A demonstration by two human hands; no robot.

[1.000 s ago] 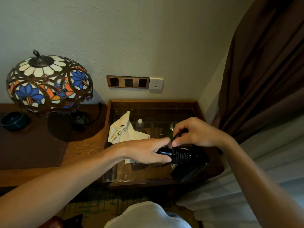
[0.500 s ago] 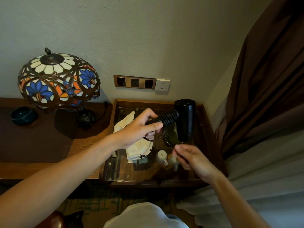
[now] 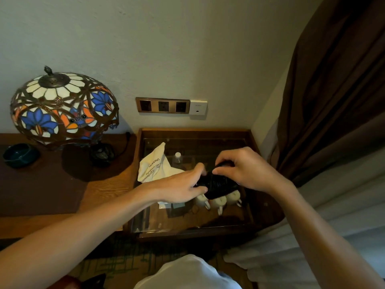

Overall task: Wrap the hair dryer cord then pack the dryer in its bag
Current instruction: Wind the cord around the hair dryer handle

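Note:
The black hair dryer (image 3: 220,185) lies sideways between both hands above the glass-topped side table (image 3: 193,133), with its cord wound in tight coils around the handle. My left hand (image 3: 183,184) grips the handle end from the left. My right hand (image 3: 245,170) pinches the cord at the top of the coils, fingers curled over the dryer body. The white cloth bag (image 3: 155,165) with printed lettering lies crumpled on the glass just left of the hands. The plug end is hidden under my fingers.
Three white cups (image 3: 218,202) and a small bottle (image 3: 177,156) sit under the glass. A stained-glass lamp (image 3: 62,107) and a dark bowl (image 3: 19,154) stand on the desk to the left. Wall sockets (image 3: 163,105) are behind, a brown curtain (image 3: 333,90) to the right.
Half a second ago my left hand held the dryer raised with its barrel upright and my right hand was low; now the dryer is lowered sideways and my right hand is on the coils.

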